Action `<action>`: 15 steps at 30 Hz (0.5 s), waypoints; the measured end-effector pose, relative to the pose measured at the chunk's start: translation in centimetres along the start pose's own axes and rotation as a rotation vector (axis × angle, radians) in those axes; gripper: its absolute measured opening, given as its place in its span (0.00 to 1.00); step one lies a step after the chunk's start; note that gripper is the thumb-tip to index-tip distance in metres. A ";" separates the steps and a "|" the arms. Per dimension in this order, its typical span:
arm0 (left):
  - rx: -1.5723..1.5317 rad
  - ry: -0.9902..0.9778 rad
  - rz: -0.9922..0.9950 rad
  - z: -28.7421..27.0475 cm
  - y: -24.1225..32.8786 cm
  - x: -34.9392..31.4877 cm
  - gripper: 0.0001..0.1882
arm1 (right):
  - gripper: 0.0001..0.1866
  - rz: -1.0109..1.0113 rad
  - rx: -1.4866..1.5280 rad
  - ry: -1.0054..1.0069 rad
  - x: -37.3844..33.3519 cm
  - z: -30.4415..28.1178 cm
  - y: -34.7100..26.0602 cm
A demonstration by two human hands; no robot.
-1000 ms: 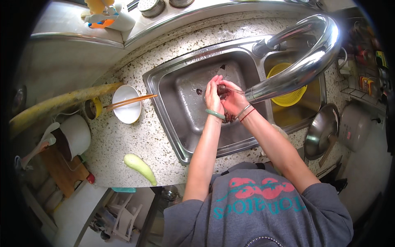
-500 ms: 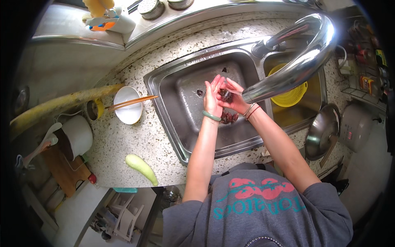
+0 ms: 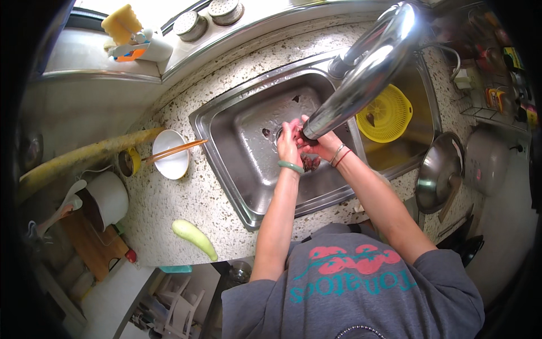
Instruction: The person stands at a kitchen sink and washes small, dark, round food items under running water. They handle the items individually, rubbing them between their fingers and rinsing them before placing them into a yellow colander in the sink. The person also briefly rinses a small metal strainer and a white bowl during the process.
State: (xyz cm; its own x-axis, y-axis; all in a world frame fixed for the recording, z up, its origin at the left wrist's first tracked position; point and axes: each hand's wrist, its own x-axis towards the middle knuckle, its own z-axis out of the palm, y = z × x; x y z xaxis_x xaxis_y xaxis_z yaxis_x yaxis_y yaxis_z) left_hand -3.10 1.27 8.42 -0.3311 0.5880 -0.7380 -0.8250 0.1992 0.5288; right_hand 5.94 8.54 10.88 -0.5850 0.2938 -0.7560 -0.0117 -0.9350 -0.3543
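Note:
My left hand [image 3: 288, 145], a green bangle on its wrist, and my right hand [image 3: 326, 146] come together over the left sink basin [image 3: 248, 164]. Their fingers are bent around a dark, ruffled piece like wood ear fungus, mostly hidden by the fingers and the end of the chrome faucet [image 3: 355, 85] right above. More reddish-brown wood ear pieces [image 3: 309, 163] lie in the basin just below my hands. Two small dark scraps, one being a scrap [image 3: 266, 132] left of my hands, stick to the basin floor.
A yellow colander [image 3: 389, 127] with one dark piece sits in the right basin. To the left are a white bowl [image 3: 170, 164] with chopsticks [image 3: 178, 149] across it and a pale green gourd [image 3: 193, 238]. A metal lid [image 3: 439, 172] stands at right.
My hands have closed together around the dark piece; my left fingers, stretched out before, are now bent. The view has shifted, with the faucet's end now over the hands.

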 end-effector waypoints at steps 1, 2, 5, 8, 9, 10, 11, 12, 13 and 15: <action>0.129 -0.041 0.041 0.4 -0.2 -0.6 0.19 | 0.18 -0.064 0.012 0.013 -0.9 0.6 -0.5; -0.002 -0.056 0.090 1.4 -0.5 -0.9 0.17 | 0.18 -0.128 0.024 0.027 -2.1 1.0 -1.4; -0.284 -0.044 0.198 4.4 -1.9 -1.7 0.15 | 0.19 -0.315 0.178 0.137 -4.7 0.6 -3.4; -0.156 -0.115 0.133 6.1 -3.2 -2.3 0.17 | 0.19 -0.574 0.277 0.246 -5.4 -4.2 -5.1; -0.084 -0.073 0.144 6.4 -4.3 -2.0 0.16 | 0.18 -0.620 0.319 0.353 -5.5 -5.7 -5.6; 0.018 0.006 0.122 6.7 -5.1 -1.8 0.14 | 0.17 -0.664 0.298 0.466 -4.8 -8.7 -5.7; 0.120 0.086 0.103 6.8 -5.7 -1.7 0.12 | 0.14 -0.623 0.356 0.416 -4.0 -12.7 -5.6; 0.228 0.100 0.111 5.8 -7.2 -0.4 0.11 | 0.13 -0.541 0.394 0.458 -3.4 -15.6 -5.5; 0.333 0.126 0.124 3.6 -9.4 1.5 0.10 | 0.12 -0.449 0.428 0.493 -2.8 -17.0 -5.2; 0.515 0.175 0.135 0.9 -11.8 3.5 0.10 | 0.12 -0.403 0.370 0.595 -2.0 -17.1 -4.7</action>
State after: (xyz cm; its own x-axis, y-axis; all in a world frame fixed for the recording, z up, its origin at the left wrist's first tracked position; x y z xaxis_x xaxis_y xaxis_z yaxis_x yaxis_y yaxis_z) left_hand 5.91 1.62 -0.05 -0.5251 0.5048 -0.6852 -0.4544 0.5145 0.7272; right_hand 21.01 15.79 4.62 0.0498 0.5815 -0.8120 -0.4584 -0.7090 -0.5359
